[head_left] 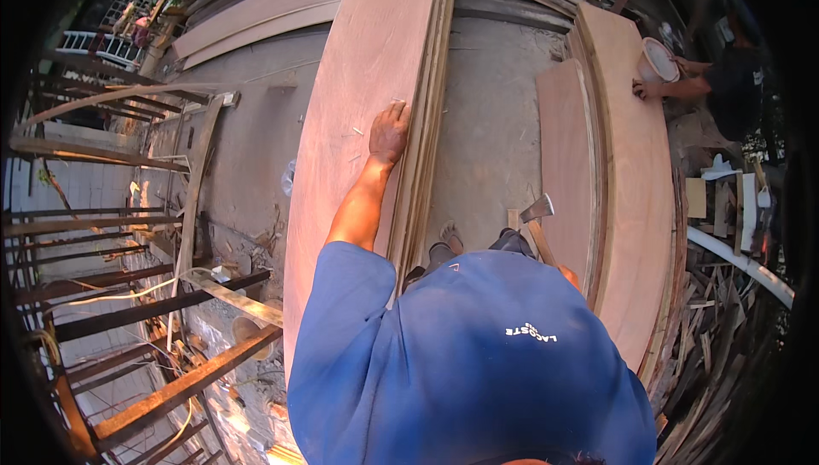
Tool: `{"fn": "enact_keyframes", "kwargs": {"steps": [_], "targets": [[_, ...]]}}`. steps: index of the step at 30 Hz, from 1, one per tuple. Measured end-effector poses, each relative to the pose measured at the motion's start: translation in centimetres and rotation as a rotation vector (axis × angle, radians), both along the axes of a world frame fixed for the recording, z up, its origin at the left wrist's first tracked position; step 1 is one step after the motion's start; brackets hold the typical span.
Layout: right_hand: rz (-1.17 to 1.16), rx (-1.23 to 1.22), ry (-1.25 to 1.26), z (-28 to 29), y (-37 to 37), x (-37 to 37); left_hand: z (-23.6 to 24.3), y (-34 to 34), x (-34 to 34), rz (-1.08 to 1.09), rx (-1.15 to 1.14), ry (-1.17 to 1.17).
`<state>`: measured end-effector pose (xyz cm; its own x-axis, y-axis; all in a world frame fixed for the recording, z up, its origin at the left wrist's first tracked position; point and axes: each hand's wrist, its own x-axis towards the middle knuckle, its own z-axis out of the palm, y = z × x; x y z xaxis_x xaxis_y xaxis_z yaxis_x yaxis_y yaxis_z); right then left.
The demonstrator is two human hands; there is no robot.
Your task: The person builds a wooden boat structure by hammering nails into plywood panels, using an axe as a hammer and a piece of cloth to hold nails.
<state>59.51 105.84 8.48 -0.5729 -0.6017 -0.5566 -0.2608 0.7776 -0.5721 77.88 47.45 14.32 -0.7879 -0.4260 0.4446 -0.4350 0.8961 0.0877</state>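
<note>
My left hand (390,134) rests on the pinkish top sheet of a tall stack of long plywood boards (367,47). Its fingers are drawn together near the stack's right edge, around what looks like a small nail at the fingertips. A few loose nails (357,131) lie on the board beside it. Low on my right side, my right hand (570,276) is mostly hidden by my blue shirt. It grips the wooden handle of a hatchet (537,208), whose metal head points up and away from me.
A second plywood stack (636,158) stands to my right. Beyond it, another person's hands (653,89) are beside a white bucket (659,61). Timber frames (128,290) fill the left side; more boards (264,17) lie at the back. Scrap wood (717,328) is heaped far right.
</note>
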Motion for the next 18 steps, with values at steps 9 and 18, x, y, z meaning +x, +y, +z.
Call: {"fn": "enact_keyframes", "kwargs": {"steps": [9, 18], "targets": [[-0.15, -0.095, 0.045, -0.3, -8.1, -8.3, -0.1, -7.8, -4.0, -0.032, 0.065, -0.295], [0.086, -0.09, -0.069, 4.4, -27.2, -29.1, 0.0, -6.5, -5.9, 0.544, 0.217, 0.049]]}}
